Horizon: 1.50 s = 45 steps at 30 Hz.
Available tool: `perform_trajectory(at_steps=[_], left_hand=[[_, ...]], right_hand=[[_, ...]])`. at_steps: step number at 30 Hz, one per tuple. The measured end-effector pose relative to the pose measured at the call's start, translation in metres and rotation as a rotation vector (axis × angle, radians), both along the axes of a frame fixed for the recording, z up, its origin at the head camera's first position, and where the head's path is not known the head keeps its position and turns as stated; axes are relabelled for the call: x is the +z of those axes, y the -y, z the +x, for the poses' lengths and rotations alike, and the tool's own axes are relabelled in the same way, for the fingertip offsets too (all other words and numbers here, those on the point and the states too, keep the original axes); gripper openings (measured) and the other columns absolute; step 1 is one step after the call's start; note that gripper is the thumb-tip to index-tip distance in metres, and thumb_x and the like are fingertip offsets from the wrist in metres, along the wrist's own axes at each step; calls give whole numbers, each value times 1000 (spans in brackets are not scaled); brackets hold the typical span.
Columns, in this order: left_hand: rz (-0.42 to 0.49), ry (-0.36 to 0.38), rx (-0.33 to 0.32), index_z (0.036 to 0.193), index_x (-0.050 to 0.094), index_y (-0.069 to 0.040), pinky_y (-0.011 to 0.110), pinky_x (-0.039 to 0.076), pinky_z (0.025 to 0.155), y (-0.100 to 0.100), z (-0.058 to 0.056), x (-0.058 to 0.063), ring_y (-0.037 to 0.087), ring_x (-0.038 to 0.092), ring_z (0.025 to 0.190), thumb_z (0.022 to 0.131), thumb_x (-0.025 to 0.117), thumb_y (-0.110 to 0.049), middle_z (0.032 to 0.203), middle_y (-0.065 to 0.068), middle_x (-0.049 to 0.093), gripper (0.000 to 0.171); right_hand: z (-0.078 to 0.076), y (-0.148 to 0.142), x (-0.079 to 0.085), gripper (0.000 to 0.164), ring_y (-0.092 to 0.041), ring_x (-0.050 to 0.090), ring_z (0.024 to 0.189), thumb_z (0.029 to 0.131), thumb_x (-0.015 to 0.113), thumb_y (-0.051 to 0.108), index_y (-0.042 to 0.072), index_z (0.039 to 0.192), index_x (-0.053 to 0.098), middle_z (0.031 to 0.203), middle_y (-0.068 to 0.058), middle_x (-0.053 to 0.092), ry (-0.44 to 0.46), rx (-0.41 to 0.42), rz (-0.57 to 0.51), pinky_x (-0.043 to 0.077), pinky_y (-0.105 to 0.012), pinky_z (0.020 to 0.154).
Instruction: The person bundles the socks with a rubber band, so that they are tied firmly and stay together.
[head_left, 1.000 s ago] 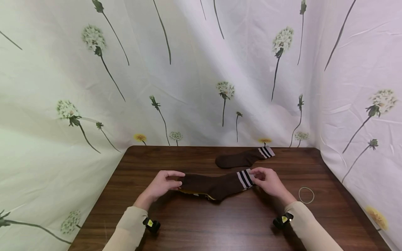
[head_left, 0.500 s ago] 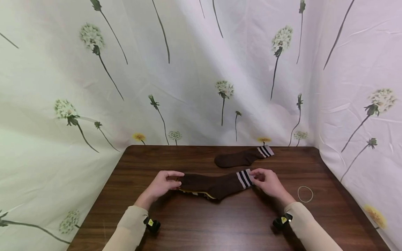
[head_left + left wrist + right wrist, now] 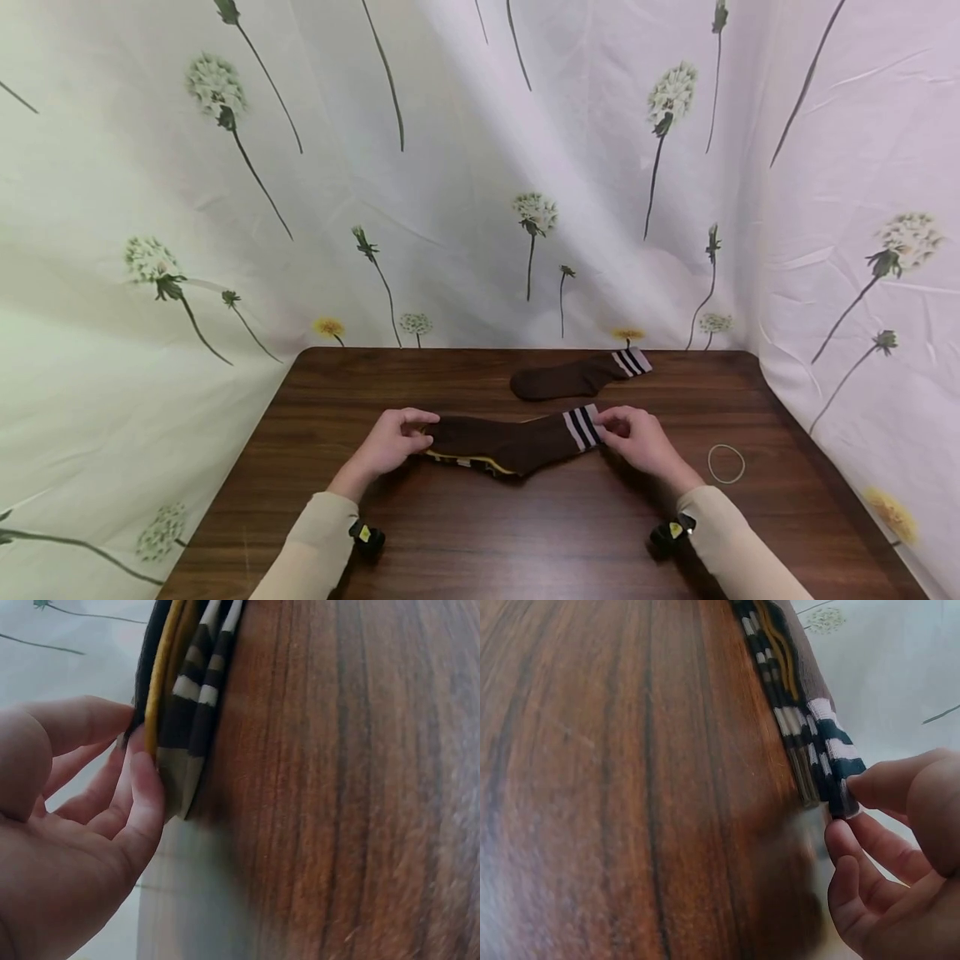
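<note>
A brown sock with a striped cuff lies lengthwise across the table, on top of a small stack of socks. Beneath it a yellow sock shows as a thin edge, and under that are camouflage-patterned socks. My left hand pinches the brown sock at its toe end, thumb on one face and fingers on the other. At the opposite end my right hand pinches the black-and-pale striped cuff between thumb and fingertips. In the right wrist view the patterned socks' ends lie right beside that cuff.
A second brown sock with the same striped cuff lies farther back on the dark wooden table. A thin pale loop, like a rubber band, lies to the right of my right hand. Dandelion-print cloth hangs behind the table and at both sides.
Both hands keep their hold at the sock's two ends. The view shifts slightly, and a little more of the yellow edge shows under the brown sock.
</note>
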State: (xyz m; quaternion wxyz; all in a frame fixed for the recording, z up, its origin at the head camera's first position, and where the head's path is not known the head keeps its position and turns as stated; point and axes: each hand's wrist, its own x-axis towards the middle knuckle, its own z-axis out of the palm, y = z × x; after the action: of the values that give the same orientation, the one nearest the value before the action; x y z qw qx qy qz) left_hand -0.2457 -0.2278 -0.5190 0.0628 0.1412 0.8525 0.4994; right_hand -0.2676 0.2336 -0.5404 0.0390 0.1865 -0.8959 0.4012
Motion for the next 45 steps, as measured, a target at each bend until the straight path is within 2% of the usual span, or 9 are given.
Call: perform_trajectory(at_steps=[5,11,20,27,34,38,45], left_hand=[[-5,-25,14,126,73,3,27,52,63,-2,-1,-3,18,66,81,95,72,3,118,20,69,31],[-10,-43,37,124,74,2,27,50,64,-4,-3,-7,20,63,82,94,73,3,111,17,70,30],[-8,-36,79,123,75,1,27,51,66,-8,-4,-7,20,62,84,93,73,4,108,15,71,30],[-11,-20,106,123,75,3,27,51,69,-11,-6,-9,19,62,87,93,73,5,112,16,71,30],[-1,-10,141,121,76,1,27,51,70,-15,-10,-8,17,60,86,92,74,6,104,12,72,29],[-3,-11,130,121,76,1,28,51,71,-16,-11,-8,19,60,86,92,74,5,102,13,71,29],[-25,9,117,122,76,-1,29,52,70,-16,-11,-3,17,62,86,93,73,4,113,15,72,30]], right_hand=[[2,0,0,18,-6,62,67,94,76,5,8,112,77,101,-7,74,30,1,-16,53,-27,57],[2,-1,-2,21,-7,62,68,94,76,6,11,114,77,102,-5,75,58,-2,-16,53,-27,58],[3,-2,-3,20,-6,63,71,94,76,5,12,113,77,105,-5,76,38,-1,-5,53,-26,60],[6,-2,0,21,-9,64,76,95,74,2,9,114,77,108,-9,76,12,7,6,53,-27,62],[5,-2,-1,21,-6,63,75,95,74,3,8,115,77,109,-9,77,0,-13,18,53,-26,62],[4,-2,0,21,-6,62,71,95,74,3,8,115,77,106,-9,76,0,-15,14,53,-27,59],[2,-4,3,21,-6,63,73,95,74,2,7,114,77,106,-9,76,-5,3,31,52,-26,61]])
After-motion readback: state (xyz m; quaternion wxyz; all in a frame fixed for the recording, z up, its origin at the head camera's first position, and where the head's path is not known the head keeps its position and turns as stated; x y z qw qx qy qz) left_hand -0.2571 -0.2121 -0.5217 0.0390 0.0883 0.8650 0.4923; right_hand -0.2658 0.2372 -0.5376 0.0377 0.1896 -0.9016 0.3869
